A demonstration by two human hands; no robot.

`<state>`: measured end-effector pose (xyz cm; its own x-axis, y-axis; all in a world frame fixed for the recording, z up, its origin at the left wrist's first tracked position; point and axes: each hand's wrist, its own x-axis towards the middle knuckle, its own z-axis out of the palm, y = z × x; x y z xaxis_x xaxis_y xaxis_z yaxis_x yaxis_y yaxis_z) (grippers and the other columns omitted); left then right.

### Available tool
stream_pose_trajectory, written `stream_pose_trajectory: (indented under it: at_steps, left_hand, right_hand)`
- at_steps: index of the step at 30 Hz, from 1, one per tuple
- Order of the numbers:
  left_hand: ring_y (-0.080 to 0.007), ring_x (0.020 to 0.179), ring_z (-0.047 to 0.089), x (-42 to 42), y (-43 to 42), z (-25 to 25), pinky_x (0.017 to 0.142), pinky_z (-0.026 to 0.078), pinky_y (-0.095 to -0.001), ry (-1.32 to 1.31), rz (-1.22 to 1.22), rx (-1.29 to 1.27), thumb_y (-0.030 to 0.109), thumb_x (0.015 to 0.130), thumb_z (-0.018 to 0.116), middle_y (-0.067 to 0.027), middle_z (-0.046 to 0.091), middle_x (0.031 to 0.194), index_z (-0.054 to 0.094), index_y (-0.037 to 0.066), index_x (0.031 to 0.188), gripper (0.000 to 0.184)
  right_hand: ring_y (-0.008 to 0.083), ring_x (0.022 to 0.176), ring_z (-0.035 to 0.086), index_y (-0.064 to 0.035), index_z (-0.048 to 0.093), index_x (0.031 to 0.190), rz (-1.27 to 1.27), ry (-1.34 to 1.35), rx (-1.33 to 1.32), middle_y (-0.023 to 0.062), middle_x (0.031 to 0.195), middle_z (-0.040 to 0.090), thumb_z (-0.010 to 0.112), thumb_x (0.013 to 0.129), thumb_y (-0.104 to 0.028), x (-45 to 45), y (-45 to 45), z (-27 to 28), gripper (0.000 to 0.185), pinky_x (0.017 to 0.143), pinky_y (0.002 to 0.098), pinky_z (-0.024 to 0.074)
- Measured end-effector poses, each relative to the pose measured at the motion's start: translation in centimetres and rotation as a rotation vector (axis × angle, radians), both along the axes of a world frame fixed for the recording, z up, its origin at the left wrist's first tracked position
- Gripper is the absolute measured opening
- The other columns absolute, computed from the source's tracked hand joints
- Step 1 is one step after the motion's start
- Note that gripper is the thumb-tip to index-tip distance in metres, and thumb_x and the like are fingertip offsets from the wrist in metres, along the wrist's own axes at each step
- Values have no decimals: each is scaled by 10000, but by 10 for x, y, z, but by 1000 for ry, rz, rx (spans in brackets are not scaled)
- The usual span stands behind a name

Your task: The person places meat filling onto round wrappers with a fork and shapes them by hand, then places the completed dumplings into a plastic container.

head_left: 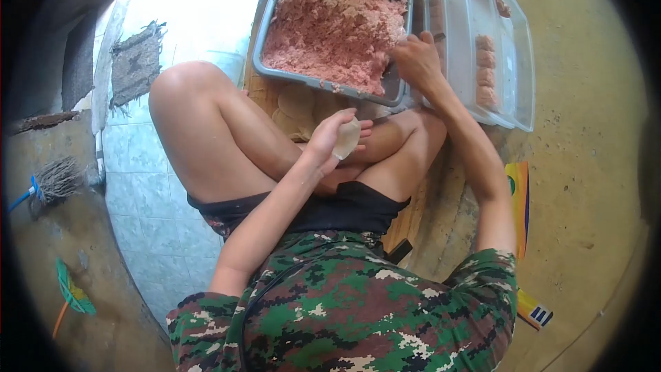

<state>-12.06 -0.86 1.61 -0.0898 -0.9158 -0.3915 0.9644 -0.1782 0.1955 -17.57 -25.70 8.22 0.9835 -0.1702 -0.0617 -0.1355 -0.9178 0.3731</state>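
My left hand [329,139], palm up over my crossed legs, holds a thin, round, pale dumpling wrapper [347,140]. My right hand [418,62] is closed at the right rim of a grey tub [258,52]. A small dark end sticks out beside its fingers, but what it grips is mostly hidden. Pink minced meat [330,34] fills much of the tub. More round wrappers [295,111] lie in front of the tub, partly behind my legs.
Clear plastic trays [521,76] stand right of the tub, with a row of filled dumplings [486,76] inside. A yellow packet [518,207] lies near my right elbow. Left are a grey rag [135,62], a broom [55,179] and a green-and-orange object [74,289].
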Motion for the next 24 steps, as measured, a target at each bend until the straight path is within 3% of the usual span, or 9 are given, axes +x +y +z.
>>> stream_pose_trajectory:
  at_steps: [4, 6, 8, 12, 16, 18, 20, 22, 24]
  left_hand:
    - [-300, 1126, 600, 11, -15, 9, 856, 546, -435, -14, 55, 0, 244, 947, 576, -204, 574, 1281, 488, 40, 1192, 330]
    - [-309, 1128, 598, 19, -17, 7, 854, 550, -435, -49, 37, -37, 235, 956, 560, -205, 574, 1279, 484, 45, 1159, 288]
    - [-310, 1129, 597, 14, -15, 5, 857, 550, -437, -36, 51, -36, 230, 959, 552, -208, 570, 1285, 482, 44, 1165, 286]
    - [-313, 1133, 595, 10, -4, 4, 861, 549, -436, -40, 19, -7, 225, 964, 539, -213, 562, 1298, 478, 42, 1161, 275]
    - [-317, 1144, 590, 19, -12, 4, 883, 539, -439, -18, 45, -35, 223, 964, 534, -212, 548, 1321, 474, 17, 1229, 341]
    - [-321, 1147, 587, 17, -11, -1, 895, 534, -439, 30, 52, -84, 219, 961, 535, -219, 540, 1327, 455, 2, 1290, 402]
    - [-331, 1149, 582, 16, -13, -1, 909, 528, -439, 22, 59, -99, 217, 956, 544, -232, 530, 1334, 442, 0, 1315, 431]
    - [-341, 1125, 594, 19, -8, -2, 897, 535, -445, 14, 67, -96, 209, 952, 550, -234, 547, 1304, 447, -2, 1306, 425]
    - [-343, 1104, 604, 17, -7, -5, 882, 542, -443, -8, 69, -50, 211, 949, 556, -229, 563, 1268, 448, -3, 1302, 427]
  right_hand:
    - [205, 819, 640, -136, 678, 694, 127, 366, -4, 56, 720, 669, 606, 688, -146, 0, 21, -8, 73, 813, 398, 395]
    - [213, 791, 651, -129, 691, 714, 167, 305, 56, 74, 731, 674, 621, 692, -145, 3, 14, -1, 75, 830, 395, 392]
    - [231, 767, 657, -131, 692, 718, -173, 426, 85, 71, 745, 680, 638, 712, -166, 1, 14, 5, 65, 854, 386, 388]
    - [246, 766, 665, -135, 682, 689, -245, 368, 232, 85, 732, 680, 642, 746, -197, 4, 37, 1, 93, 830, 404, 390]
    - [252, 800, 690, -138, 692, 758, -194, 336, 110, 85, 754, 701, 633, 725, -147, 20, 30, -6, 68, 787, 426, 428]
    - [255, 788, 687, -136, 692, 758, -331, 193, 141, 80, 747, 697, 637, 731, -150, 29, 25, -3, 63, 791, 425, 423]
    - [260, 749, 685, -142, 693, 738, -209, 73, 110, 78, 737, 693, 643, 732, -173, 32, 33, -27, 60, 776, 428, 417]
    - [289, 725, 667, -136, 692, 666, -110, -8, 366, 107, 685, 667, 619, 734, -182, 46, 52, -17, 110, 796, 441, 414]
    - [287, 741, 671, -132, 693, 662, -216, 48, 316, 110, 701, 673, 622, 709, -162, 57, 60, -26, 90, 804, 440, 412]
